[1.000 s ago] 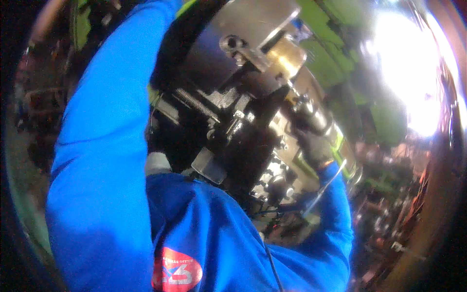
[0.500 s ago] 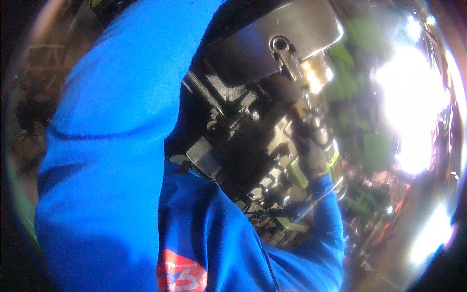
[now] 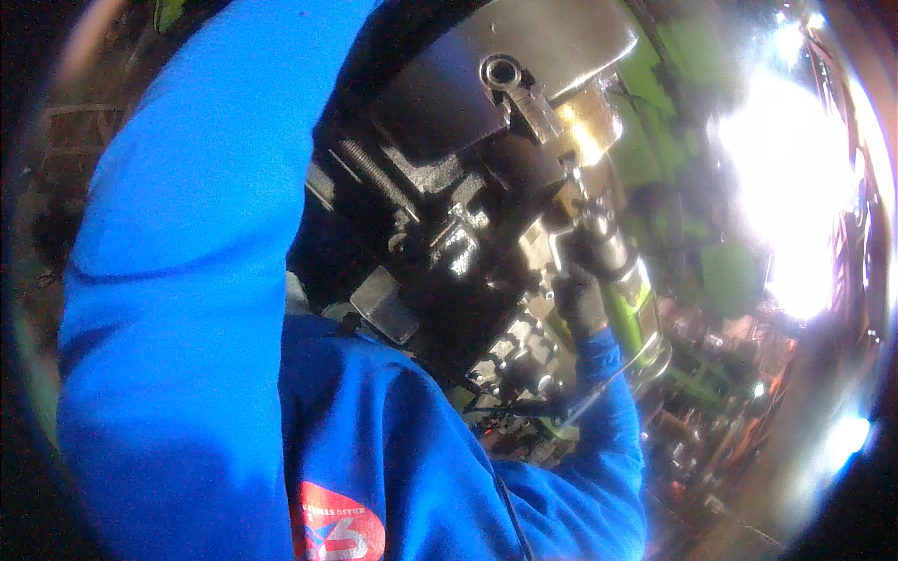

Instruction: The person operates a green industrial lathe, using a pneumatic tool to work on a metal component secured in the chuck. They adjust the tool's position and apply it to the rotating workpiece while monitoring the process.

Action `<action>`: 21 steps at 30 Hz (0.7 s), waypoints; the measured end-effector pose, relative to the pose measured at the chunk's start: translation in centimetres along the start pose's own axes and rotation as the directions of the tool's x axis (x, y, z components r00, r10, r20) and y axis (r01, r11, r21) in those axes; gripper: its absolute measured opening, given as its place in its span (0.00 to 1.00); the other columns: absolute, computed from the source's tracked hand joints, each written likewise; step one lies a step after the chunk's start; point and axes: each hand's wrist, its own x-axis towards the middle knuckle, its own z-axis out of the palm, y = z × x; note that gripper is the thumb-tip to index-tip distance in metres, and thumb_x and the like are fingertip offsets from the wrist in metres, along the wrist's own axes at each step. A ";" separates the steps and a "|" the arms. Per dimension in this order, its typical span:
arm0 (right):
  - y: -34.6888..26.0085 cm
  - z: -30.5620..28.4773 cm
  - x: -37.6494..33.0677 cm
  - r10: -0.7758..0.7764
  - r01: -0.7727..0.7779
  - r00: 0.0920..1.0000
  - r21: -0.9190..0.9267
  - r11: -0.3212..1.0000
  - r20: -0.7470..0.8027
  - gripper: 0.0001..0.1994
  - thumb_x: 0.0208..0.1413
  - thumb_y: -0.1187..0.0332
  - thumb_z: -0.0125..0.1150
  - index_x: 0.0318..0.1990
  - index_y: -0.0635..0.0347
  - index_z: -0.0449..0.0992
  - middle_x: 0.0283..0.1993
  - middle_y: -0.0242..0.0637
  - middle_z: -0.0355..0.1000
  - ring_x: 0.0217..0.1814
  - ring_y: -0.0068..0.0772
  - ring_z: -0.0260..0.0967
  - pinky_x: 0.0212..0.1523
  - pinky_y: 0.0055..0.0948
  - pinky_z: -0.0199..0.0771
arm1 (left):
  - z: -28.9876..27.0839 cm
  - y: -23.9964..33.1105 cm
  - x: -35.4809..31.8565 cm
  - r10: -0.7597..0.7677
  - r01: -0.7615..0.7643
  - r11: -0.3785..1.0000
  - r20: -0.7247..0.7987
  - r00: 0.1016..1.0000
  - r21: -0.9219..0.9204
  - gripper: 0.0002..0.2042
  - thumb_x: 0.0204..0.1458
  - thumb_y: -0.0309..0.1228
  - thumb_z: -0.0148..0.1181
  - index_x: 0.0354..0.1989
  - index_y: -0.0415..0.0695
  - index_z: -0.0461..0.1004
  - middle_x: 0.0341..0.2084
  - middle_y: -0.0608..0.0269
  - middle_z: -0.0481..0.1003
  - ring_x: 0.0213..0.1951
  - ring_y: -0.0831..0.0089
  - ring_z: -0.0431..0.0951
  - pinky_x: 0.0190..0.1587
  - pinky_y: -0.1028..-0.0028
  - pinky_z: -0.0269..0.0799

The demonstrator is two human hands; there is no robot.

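Note:
My right hand [image 3: 582, 297], in a dark glove, reaches into the machine from a blue sleeve. It is close beside a round metal fitting [image 3: 610, 245] and a green part [image 3: 631, 304]. Its fingers are dark and blurred, so their grip is hidden from me. A thin, bright bent metal piece [image 3: 558, 251] shows at the fingers; whether it is held I cannot tell. My left arm [image 3: 187, 234] rises along the left side and leaves the picture at the top, with its hand out of sight.
A broad dark metal cover [image 3: 449, 107] with a round socket [image 3: 500, 72] is above. Below it are a threaded rod [image 3: 374, 173], a flat metal plate [image 3: 384, 305] and a block of small metal fittings [image 3: 519, 351]. Strong light glares on the right.
The machine parts and both arms appear shifted left in the picture. The bent metal piece by my right hand shows more plainly now.

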 end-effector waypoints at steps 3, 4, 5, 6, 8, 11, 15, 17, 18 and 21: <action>0.3 0.2 0.5 -0.176 0.170 0.978 -0.061 0.983 -0.113 0.10 0.63 0.72 0.56 0.46 0.65 0.79 0.39 0.38 0.79 0.37 0.28 0.73 0.38 0.33 0.75 | -0.3 0.1 -0.1 0.050 -0.050 0.999 0.006 0.999 0.021 0.13 0.49 0.35 0.56 0.39 0.43 0.80 0.47 0.45 0.77 0.43 0.48 0.81 0.48 0.53 0.74; 0.4 0.2 0.7 -0.285 0.271 0.946 -0.107 0.957 -0.157 0.09 0.64 0.72 0.55 0.45 0.65 0.79 0.38 0.37 0.79 0.36 0.28 0.73 0.37 0.33 0.74 | -0.3 0.1 -0.1 0.055 -0.055 0.998 0.003 0.999 0.031 0.13 0.49 0.35 0.56 0.39 0.43 0.80 0.47 0.45 0.77 0.43 0.48 0.81 0.48 0.53 0.74; 0.5 -0.1 0.6 -0.187 0.187 0.976 -0.017 0.982 -0.113 0.09 0.64 0.72 0.55 0.44 0.65 0.80 0.38 0.37 0.79 0.36 0.28 0.72 0.37 0.32 0.74 | -0.1 0.0 -0.1 0.069 -0.068 0.997 -0.007 0.998 0.043 0.13 0.49 0.35 0.56 0.39 0.43 0.80 0.47 0.45 0.77 0.43 0.48 0.81 0.48 0.53 0.74; -0.4 -0.9 0.6 -0.092 0.096 0.994 0.069 0.993 -0.058 0.09 0.63 0.73 0.54 0.44 0.65 0.80 0.38 0.37 0.79 0.35 0.28 0.72 0.36 0.32 0.73 | 0.0 -0.2 0.0 0.082 -0.081 0.995 -0.017 0.997 0.057 0.13 0.49 0.35 0.56 0.38 0.43 0.80 0.47 0.45 0.77 0.43 0.48 0.81 0.48 0.53 0.74; 0.1 -1.4 1.1 -0.167 0.167 0.986 -0.030 0.986 -0.019 0.09 0.62 0.73 0.54 0.44 0.64 0.81 0.37 0.36 0.79 0.34 0.27 0.70 0.36 0.30 0.72 | 0.2 -0.3 0.0 0.084 -0.082 0.995 -0.031 0.996 0.064 0.13 0.49 0.35 0.57 0.38 0.43 0.80 0.48 0.45 0.76 0.42 0.48 0.81 0.48 0.53 0.74; 2.6 -1.4 1.4 -0.287 0.277 0.957 -0.177 0.944 -0.032 0.10 0.61 0.74 0.56 0.45 0.64 0.81 0.38 0.33 0.79 0.34 0.25 0.69 0.36 0.29 0.71 | -0.4 0.2 -0.2 0.068 -0.067 0.997 -0.026 0.997 0.044 0.13 0.48 0.35 0.57 0.38 0.43 0.80 0.48 0.45 0.76 0.43 0.48 0.81 0.48 0.53 0.75; 0.2 -1.6 1.4 0.083 -0.084 0.996 0.139 0.987 0.012 0.11 0.58 0.74 0.56 0.47 0.63 0.81 0.39 0.36 0.79 0.34 0.25 0.68 0.37 0.28 0.70 | -0.5 -0.1 -0.2 0.092 -0.092 0.995 0.002 0.996 0.032 0.13 0.48 0.36 0.57 0.38 0.43 0.80 0.49 0.45 0.76 0.43 0.49 0.80 0.48 0.53 0.75; -0.4 -1.8 1.5 0.121 -0.123 0.992 0.126 0.984 0.022 0.12 0.58 0.73 0.56 0.47 0.62 0.81 0.39 0.39 0.79 0.35 0.28 0.70 0.38 0.30 0.71 | -0.1 -0.4 -0.1 0.105 -0.105 0.994 -0.027 0.994 0.012 0.13 0.49 0.36 0.57 0.37 0.43 0.80 0.49 0.45 0.76 0.44 0.49 0.80 0.49 0.53 0.74; -0.6 -1.8 1.5 0.174 -0.177 0.984 0.173 0.969 0.029 0.12 0.58 0.73 0.56 0.47 0.62 0.81 0.40 0.41 0.79 0.36 0.32 0.71 0.39 0.31 0.72 | 0.2 -0.5 -0.1 0.111 -0.111 0.994 -0.056 0.992 0.002 0.12 0.49 0.36 0.57 0.37 0.43 0.80 0.49 0.45 0.77 0.44 0.49 0.80 0.50 0.53 0.74; 0.7 -1.4 1.6 0.104 -0.103 0.994 0.027 0.994 -0.036 0.12 0.59 0.70 0.56 0.48 0.60 0.81 0.42 0.47 0.80 0.41 0.44 0.76 0.44 0.38 0.74 | 1.2 -0.7 -0.1 0.108 -0.109 0.994 -0.120 0.987 0.002 0.12 0.48 0.36 0.56 0.35 0.43 0.80 0.49 0.46 0.77 0.45 0.49 0.80 0.51 0.53 0.73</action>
